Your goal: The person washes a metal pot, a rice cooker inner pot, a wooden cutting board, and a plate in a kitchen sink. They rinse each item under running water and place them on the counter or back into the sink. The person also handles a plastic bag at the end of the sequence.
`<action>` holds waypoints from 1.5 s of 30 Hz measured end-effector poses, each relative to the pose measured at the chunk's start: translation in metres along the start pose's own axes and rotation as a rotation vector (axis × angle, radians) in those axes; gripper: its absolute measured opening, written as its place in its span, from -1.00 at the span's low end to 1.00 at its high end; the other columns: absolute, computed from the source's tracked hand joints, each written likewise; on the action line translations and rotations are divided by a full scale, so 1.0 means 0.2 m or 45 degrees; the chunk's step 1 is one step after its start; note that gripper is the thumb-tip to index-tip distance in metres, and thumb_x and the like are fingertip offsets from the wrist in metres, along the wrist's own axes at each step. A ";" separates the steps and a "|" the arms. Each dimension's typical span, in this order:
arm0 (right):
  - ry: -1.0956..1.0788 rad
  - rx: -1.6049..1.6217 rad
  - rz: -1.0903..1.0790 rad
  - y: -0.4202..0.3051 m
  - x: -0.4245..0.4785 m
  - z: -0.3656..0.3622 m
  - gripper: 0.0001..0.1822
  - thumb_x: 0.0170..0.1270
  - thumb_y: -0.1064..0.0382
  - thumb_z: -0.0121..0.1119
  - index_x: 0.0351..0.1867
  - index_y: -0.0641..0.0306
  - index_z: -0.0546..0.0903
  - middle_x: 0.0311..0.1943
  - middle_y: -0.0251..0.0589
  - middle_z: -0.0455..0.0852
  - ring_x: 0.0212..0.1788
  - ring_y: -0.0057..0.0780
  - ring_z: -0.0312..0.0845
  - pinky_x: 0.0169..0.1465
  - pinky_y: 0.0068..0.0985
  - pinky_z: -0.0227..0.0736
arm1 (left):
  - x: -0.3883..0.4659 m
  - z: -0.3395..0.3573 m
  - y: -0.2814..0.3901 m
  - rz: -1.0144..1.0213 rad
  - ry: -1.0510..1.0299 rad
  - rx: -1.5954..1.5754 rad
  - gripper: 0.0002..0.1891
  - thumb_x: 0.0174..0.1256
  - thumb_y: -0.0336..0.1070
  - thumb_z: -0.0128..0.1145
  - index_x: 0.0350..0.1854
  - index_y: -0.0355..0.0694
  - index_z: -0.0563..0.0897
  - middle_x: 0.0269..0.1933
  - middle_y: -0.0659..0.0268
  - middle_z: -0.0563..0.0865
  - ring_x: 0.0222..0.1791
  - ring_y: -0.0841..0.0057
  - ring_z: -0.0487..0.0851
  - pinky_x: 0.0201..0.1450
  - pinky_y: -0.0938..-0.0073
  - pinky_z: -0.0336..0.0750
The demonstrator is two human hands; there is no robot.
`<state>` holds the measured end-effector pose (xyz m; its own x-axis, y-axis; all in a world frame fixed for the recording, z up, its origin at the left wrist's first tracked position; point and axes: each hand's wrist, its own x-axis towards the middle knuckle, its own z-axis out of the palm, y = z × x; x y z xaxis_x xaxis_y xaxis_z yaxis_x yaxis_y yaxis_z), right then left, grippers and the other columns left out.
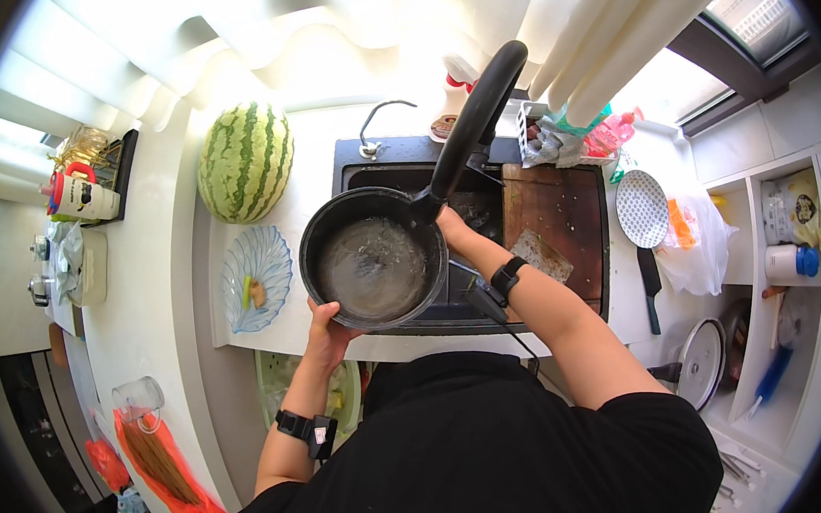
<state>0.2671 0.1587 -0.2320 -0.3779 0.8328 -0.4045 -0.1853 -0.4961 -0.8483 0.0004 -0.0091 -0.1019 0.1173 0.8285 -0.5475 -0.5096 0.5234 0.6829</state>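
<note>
A round black cooking pot [380,273] with cloudy, rippling water [375,266] in it is held over the front left of the dark sink [601,241]. My left hand [330,333] grips its near left side, thumb over the rim. At the pot's right side my right hand [454,228] holds it; most of those fingers are hidden. Above the right rim hangs the end of a black gooseneck faucet [478,106]. A wet wooden cutting board [551,209] covers the sink's right part, with a flat, stained metal piece [542,255] on it.
Left of the sink are a watermelon [246,162] and a blue glass dish [270,311] with food pieces. A small tap [371,147] and a spray bottle [450,101] stand behind. To the right lie a patterned pan [641,202], a knife [650,285] and a plastic bag [698,241].
</note>
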 end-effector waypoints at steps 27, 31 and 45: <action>0.211 -0.504 0.173 -0.23 -0.61 -0.08 -0.52 0.27 0.27 0.13 0.24 0.25 0.51 -0.12 -0.28 0.71 -0.25 -0.50 0.67 -0.29 -0.46 0.64 | 0.23 0.13 -0.15 -0.349 -0.150 -0.076 -0.38 0.27 -0.15 0.02 0.36 -0.36 0.40 0.28 0.00 0.60 0.25 0.12 0.61 0.31 -0.17 0.50; 0.209 -0.369 0.220 -0.15 -0.65 -0.13 -0.54 0.27 0.29 0.12 0.22 0.31 0.50 -0.19 -0.24 0.72 -0.29 -0.54 0.67 -0.30 -0.48 0.63 | 0.26 0.09 -0.20 -0.538 0.030 0.175 -0.46 0.37 -0.07 0.04 0.29 -0.32 0.47 0.19 0.11 0.67 0.21 0.21 0.64 0.29 -0.20 0.51; 0.197 -0.457 0.320 0.03 -0.68 -0.19 -0.55 0.27 0.28 0.15 0.21 0.22 0.54 -0.16 -0.26 0.73 -0.25 -0.46 0.72 -0.26 -0.40 0.72 | 0.28 0.03 -0.22 -0.644 0.072 0.894 -0.56 0.30 -0.24 0.03 -0.27 -0.72 0.60 -0.38 -0.16 0.78 -0.51 0.17 0.81 -0.48 0.32 0.73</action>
<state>0.3523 0.0517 -0.1948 -0.2257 0.7379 -0.6361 0.2310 -0.5938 -0.7708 0.0356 0.0148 -0.1598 0.1358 0.4615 -0.8767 0.2388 0.8436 0.4810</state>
